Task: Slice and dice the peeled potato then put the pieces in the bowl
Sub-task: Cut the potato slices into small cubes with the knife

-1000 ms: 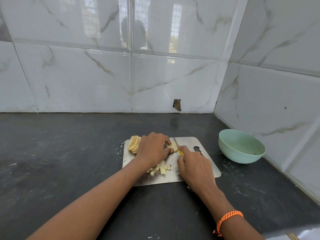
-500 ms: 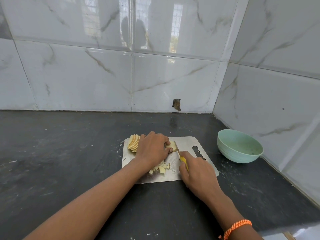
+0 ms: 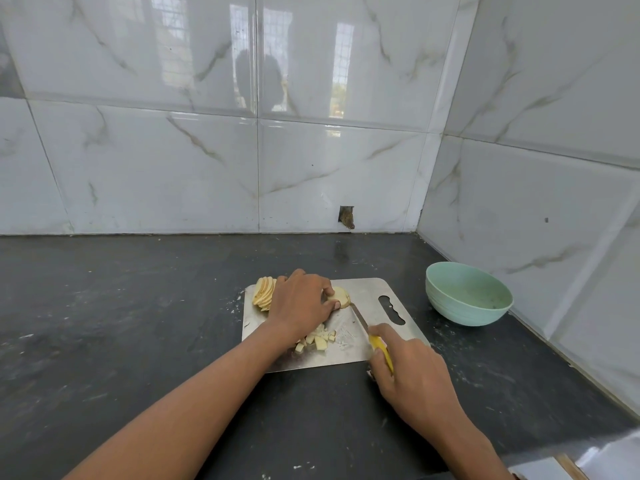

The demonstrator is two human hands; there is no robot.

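Note:
A steel cutting board lies on the dark counter. On it my left hand pinches a small stack of potato slices near the board's middle. A fan of more potato slices leans at the board's far left corner. Several diced potato pieces lie by my left wrist. My right hand grips a yellow-handled knife at the board's near right edge, its blade tip pointing at the held slices. The pale green bowl stands to the right of the board, with no potato seen in it.
The black counter stretches left and toward me. Tiled walls close the back and right side, and the bowl sits close to the right wall. A small hole shows in the back wall's base.
My right hand has drawn the knife back toward me and to the right, so the blade now lies free of the held slices. My left hand stays on the slices.

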